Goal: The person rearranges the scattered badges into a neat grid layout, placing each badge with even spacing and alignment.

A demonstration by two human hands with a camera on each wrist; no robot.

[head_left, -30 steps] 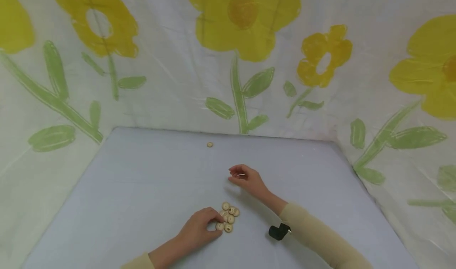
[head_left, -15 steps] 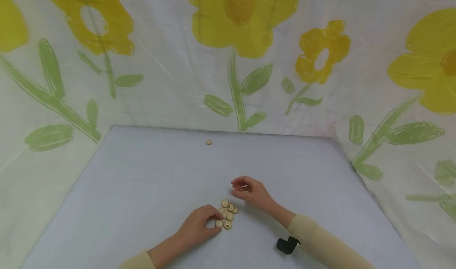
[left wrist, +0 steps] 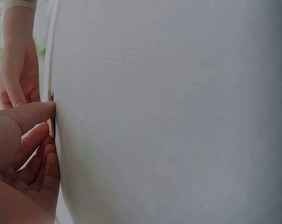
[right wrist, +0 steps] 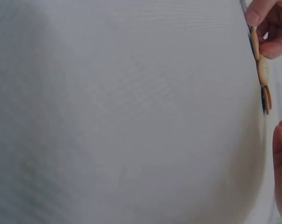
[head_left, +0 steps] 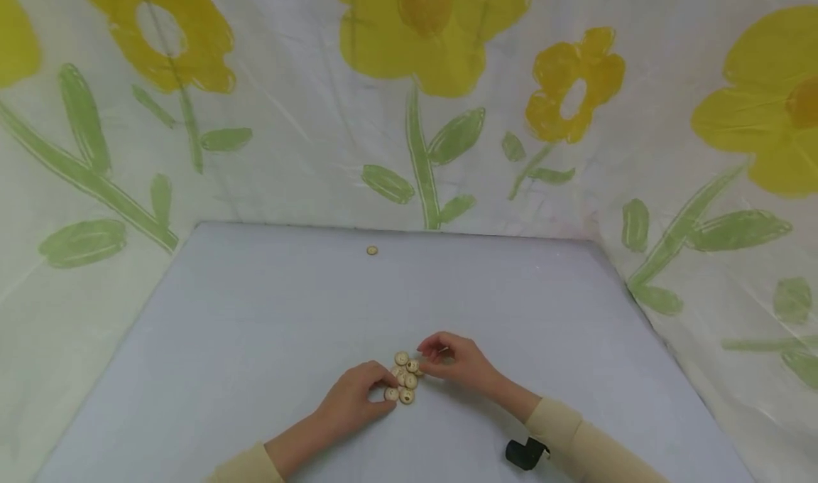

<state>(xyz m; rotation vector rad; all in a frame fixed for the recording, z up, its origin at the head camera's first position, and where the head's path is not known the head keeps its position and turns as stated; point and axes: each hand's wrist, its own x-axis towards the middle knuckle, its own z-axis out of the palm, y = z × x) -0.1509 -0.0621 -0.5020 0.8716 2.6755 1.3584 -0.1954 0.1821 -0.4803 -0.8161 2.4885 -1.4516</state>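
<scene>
Several round, light wooden discs (head_left: 410,381) with dark marks lie in a small cluster on the pale table, some overlapping. At the cluster's left edge, my left hand (head_left: 354,396) has its thumb and index finger around one wooden disc (head_left: 391,394). The left wrist view shows that thumb and fingertip at a disc's thin edge (left wrist: 51,121). My right hand (head_left: 463,362) hovers just right of the cluster, fingers loosely bent and holding nothing. In the right wrist view, a gap separates the right fingers (right wrist: 280,144) from the nearest disc (right wrist: 266,100).
One lone wooden disc (head_left: 372,251) lies near the table's far edge. A black camera mount (head_left: 525,454) is attached at the right sleeve. Pale sheeting with painted yellow flowers (head_left: 424,3) surrounds the table (head_left: 255,312) at the back and sides.
My right hand has come down and nearer, from beyond the cluster to its right side. My left hand stays at the same disc. The head view has tilted slightly.
</scene>
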